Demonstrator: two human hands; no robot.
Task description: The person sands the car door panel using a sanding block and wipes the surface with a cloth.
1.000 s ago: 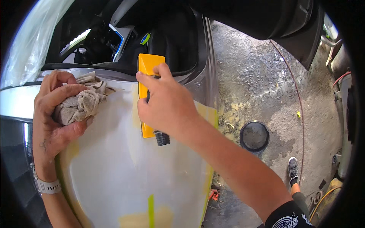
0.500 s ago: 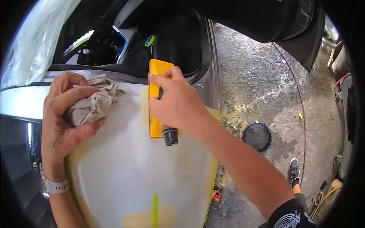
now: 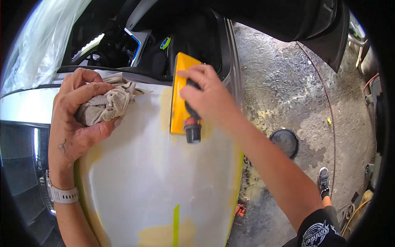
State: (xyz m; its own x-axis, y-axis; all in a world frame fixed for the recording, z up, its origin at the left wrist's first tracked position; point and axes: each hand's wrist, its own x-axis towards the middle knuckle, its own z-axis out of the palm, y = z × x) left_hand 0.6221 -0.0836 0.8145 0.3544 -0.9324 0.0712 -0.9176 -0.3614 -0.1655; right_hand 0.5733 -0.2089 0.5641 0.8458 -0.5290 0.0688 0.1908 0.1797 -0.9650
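A crumpled beige rag (image 3: 108, 106) is gripped in my left hand (image 3: 68, 131), fingers curled over it and thumb below, on the left side of the car panel. My right hand (image 3: 212, 96) is wrapped around the black handle of a long yellow sanding block (image 3: 178, 113). The block lies lengthwise on the far right part of the panel, its far end close to the window opening. The panel (image 3: 135, 177) is whitish grey with yellowish sanded patches. A short bright green tape strip (image 3: 176, 224) sticks to it near the lower edge.
Clear plastic sheeting (image 3: 39, 53) hangs at the far left. Beyond the panel is the dark car interior (image 3: 193, 37). On the concrete floor at right stand a round black lid or pan (image 3: 284, 143) and a hose (image 3: 327, 94). A shoe (image 3: 324, 178) shows at the lower right.
The sanding block and my right hand have slid farther away and slightly right on the panel. My left hand still grips the rag. The whole view has shifted slightly.
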